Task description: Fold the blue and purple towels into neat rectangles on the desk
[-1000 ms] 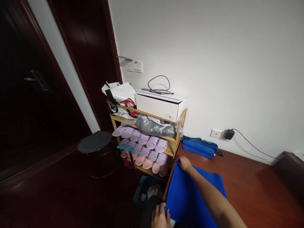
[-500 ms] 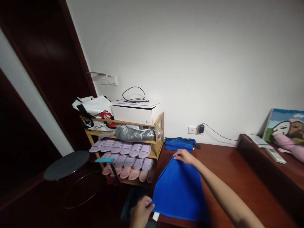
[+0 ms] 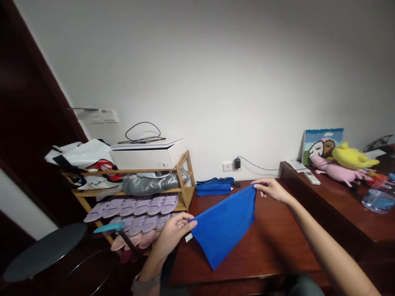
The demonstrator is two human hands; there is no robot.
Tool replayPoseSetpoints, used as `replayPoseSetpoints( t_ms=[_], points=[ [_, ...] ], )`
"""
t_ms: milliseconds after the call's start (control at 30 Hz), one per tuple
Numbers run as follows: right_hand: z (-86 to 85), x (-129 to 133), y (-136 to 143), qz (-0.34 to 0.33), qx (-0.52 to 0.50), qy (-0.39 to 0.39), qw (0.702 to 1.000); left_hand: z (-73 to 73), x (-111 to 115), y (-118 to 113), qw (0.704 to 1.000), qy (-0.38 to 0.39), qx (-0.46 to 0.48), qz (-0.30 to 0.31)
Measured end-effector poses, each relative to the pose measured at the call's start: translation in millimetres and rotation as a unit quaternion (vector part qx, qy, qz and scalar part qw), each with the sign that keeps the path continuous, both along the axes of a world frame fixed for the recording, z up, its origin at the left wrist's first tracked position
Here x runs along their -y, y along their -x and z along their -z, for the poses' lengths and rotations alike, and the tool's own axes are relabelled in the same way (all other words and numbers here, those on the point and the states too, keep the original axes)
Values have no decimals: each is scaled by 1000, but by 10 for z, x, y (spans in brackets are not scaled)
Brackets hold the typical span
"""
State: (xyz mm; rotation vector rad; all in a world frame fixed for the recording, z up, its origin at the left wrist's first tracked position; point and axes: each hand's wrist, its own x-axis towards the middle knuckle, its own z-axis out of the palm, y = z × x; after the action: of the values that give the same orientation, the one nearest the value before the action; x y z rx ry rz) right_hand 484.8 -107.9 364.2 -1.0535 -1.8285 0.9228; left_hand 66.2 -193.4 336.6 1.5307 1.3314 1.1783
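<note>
A blue cloth (image 3: 226, 224) hangs stretched between my two hands above the reddish-brown wooden table (image 3: 277, 238). My left hand (image 3: 179, 228) pinches its left top corner, beside a small white tag (image 3: 189, 237). At the right top corner, my right hand (image 3: 271, 190) pinches the cloth between thumb and fingers and sits higher than the left. The cloth's lower edge droops to a point near the table's front. Behind it, close to the wall, lie folded blue cloths (image 3: 214, 187).
On the left stands a wooden rack (image 3: 185, 181) with purple slippers (image 3: 142, 207), a white box (image 3: 145, 156) and a bag (image 3: 89, 158). A round dark stool (image 3: 46, 250) is near it. A raised ledge at right holds plush toys (image 3: 339, 168), a remote (image 3: 311, 178) and a water bottle (image 3: 378, 199).
Both hands have raised the blue cloth off the table, holding its corners. The right hand moved right and the left hand moved up. The view has turned right.
</note>
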Motion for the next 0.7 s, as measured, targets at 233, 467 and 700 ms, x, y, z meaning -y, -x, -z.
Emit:
replayPoseSetpoints(
  t_ms=[233, 467, 700],
  points=[
    [-106, 422, -398, 58, -90, 18, 994, -355, 53, -396, 996, 8, 19, 82],
    [-128, 714, -1001, 245, -51, -85, 964, -323, 281, -1315, 960, 87, 67, 259],
    [39, -9, -761, 301, 48, -196, 932, 166, 178, -1787, 947, 113, 134, 271]
  ],
)
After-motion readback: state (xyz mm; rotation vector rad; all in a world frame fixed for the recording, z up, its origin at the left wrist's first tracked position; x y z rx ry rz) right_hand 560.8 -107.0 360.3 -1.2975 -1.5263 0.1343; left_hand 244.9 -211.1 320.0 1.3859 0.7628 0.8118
